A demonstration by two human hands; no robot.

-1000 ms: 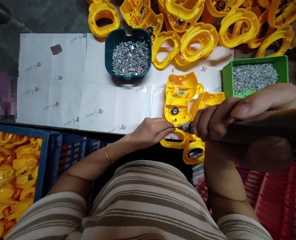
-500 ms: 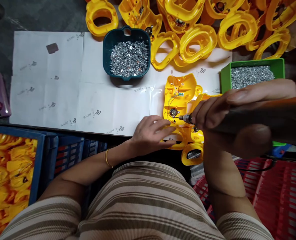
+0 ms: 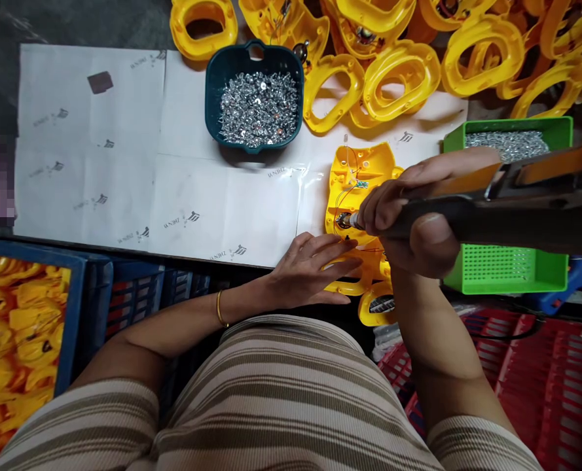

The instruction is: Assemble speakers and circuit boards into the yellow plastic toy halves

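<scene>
My right hand (image 3: pixel 413 222) is wrapped round a black and orange power screwdriver (image 3: pixel 472 209). Its tip meets the round black part (image 3: pixel 342 220) inside a yellow plastic housing (image 3: pixel 364 157), and the exact contact is hidden. Thin wires and a small green circuit board (image 3: pixel 362 184) also sit in that housing. My left hand (image 3: pixel 310 269) lies with fingers spread over the housing's lower edge and a yellow ring-shaped part (image 3: pixel 349 286). Beside my right wrist is another yellow ring part (image 3: pixel 376 319).
A dark green basin (image 3: pixel 213 98) of screws stands on the white sheet (image 3: pixel 99 144). A green tray (image 3: pixel 516 124) with small metal pieces is at the right, a green basket (image 3: pixel 516 288) below it. Yellow housings (image 3: pixel 401 52) pile at the back; a blue crate (image 3: pixel 77 314) stands left.
My right hand and the screwdriver have moved left, bringing the tip over the round black part. My left hand has shifted slightly, fingers still spread. The green basket has come into fuller view.
</scene>
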